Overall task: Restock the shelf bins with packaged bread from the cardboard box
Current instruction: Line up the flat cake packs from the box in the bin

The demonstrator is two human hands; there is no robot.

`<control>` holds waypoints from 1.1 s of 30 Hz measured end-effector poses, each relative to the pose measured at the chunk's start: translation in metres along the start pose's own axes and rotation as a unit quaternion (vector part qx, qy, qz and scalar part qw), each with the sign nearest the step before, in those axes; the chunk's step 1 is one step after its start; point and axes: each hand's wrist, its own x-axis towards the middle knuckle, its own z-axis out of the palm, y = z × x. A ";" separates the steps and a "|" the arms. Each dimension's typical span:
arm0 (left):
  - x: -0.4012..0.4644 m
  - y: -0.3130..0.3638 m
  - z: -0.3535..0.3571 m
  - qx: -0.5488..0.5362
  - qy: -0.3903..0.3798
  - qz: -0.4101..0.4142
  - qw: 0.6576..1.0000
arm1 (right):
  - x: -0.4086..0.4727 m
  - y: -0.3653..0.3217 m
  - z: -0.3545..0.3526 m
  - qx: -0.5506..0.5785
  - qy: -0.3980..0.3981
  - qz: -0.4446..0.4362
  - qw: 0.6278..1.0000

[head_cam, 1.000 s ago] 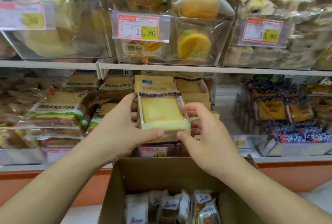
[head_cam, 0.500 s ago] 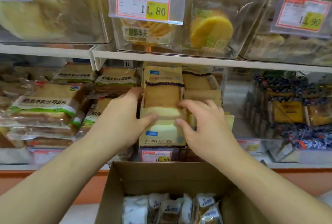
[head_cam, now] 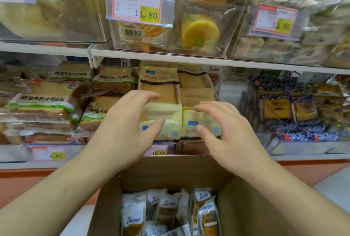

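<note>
- Left hand (head_cam: 125, 122): centre-left of the frame, fingers curled but spread, holding nothing; thumb tip hovers just at the front face of the yellow pack (head_cam: 161, 112) in the middle bin.
- Yellow pack: centre of the frame, lying on the left stack in the bin, with a second stack (head_cam: 198, 91) just to its right; it looks already set down.
- Right hand (head_cam: 225, 131): centre-right, fingers loosely open and empty, tips just over the right stack's front pack (head_cam: 200, 124).
- Box (head_cam: 170, 171): bottom centre, open, with more packs (head_cam: 166, 211) standing upright inside, so I judge restocking is far from finished.
- Risk: the left stack sits high and close under the shelf edge (head_cam: 189, 58); a brush from either hand could tip the top pack forward into the box.
- Risk: adding another pack on that stack may jam it against the shelf above or squash the soft bread.
- Around: toast loaves (head_cam: 41, 103) at the left, dark wrapped packs (head_cam: 284, 107) at the right, a price tag (head_cam: 140, 5) on the clear bin above.
- In the way: the box's far wall sits right under the bin front, crowding low reaches.
</note>
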 end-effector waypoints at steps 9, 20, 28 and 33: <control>-0.055 0.048 0.057 -0.076 -0.162 0.043 0.983 | -0.088 0.041 -0.032 -0.006 -0.021 0.121 0.992; -0.102 0.031 0.206 -0.045 -0.416 0.059 0.907 | -0.160 0.116 0.008 -0.014 -0.141 0.301 0.943; -0.156 0.020 0.322 -0.038 -0.606 0.134 0.783 | -0.158 0.122 0.007 0.027 -0.146 0.320 0.936; -0.196 0.004 0.365 -0.056 -0.622 0.149 0.766 | -0.160 0.125 0.008 0.021 -0.143 0.328 0.933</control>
